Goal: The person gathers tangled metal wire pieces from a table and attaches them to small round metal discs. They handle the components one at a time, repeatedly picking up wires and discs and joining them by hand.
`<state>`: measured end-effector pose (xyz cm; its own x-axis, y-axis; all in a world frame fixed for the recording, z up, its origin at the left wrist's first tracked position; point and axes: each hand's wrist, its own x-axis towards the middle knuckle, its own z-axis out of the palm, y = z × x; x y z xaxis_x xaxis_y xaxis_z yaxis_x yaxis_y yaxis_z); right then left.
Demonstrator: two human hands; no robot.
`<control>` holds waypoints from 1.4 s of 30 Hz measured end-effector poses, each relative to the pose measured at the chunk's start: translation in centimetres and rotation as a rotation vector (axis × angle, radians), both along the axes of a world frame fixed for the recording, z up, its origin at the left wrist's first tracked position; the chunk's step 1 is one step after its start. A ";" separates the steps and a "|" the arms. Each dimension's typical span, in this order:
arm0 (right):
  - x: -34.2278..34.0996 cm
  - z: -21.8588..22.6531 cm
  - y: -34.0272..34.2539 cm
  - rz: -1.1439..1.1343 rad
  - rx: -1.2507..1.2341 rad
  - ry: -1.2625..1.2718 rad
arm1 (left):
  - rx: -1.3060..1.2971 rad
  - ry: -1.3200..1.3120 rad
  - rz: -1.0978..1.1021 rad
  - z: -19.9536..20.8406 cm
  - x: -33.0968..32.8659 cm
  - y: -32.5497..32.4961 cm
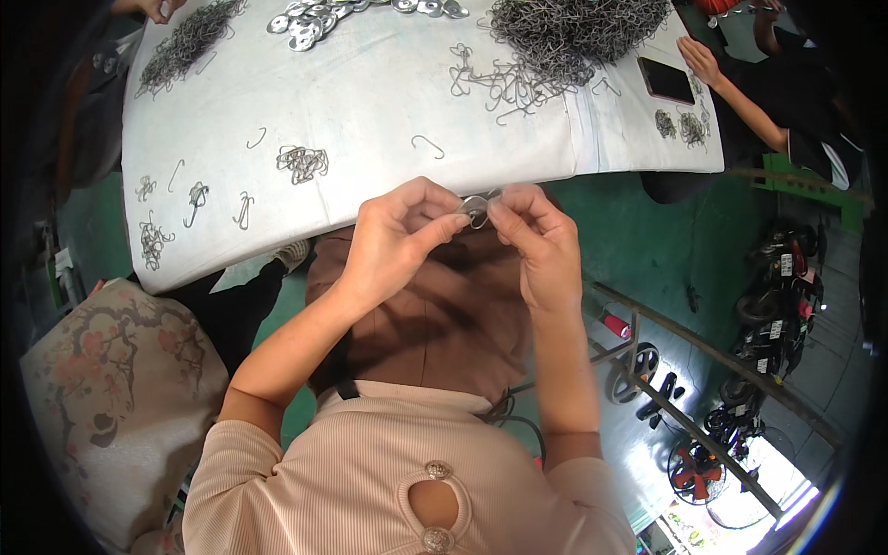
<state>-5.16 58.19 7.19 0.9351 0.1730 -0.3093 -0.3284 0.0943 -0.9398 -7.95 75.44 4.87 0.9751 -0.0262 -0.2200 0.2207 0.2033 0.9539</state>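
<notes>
Just off the table's near edge, over my lap, my two hands meet around a small shiny metal disc (473,203). Thumb and fingers of my left hand (398,242) pinch its left side. My right hand (544,242) is closed at the other side, its fingertips on a bent wire hook (478,222) that curves out below the disc. The fingertips hide how disc and hook join. On the white table, the closest piece is a single wire hook (427,146), with a small heap of wire hooks (303,164) further left.
A big tangled pile of wire hooks (578,37) and several metal discs (310,28) lie at the back. Near the right edge is a phone (666,80), beside a co-worker's hand (700,62). Another person's hand (159,9) shows at far left. A flowered chair (125,398) stands at my left.
</notes>
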 end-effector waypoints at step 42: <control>-1.6 -1.9 1.6 -0.174 -0.507 -0.625 | 0.449 -0.103 -0.441 4.4 5.5 2.3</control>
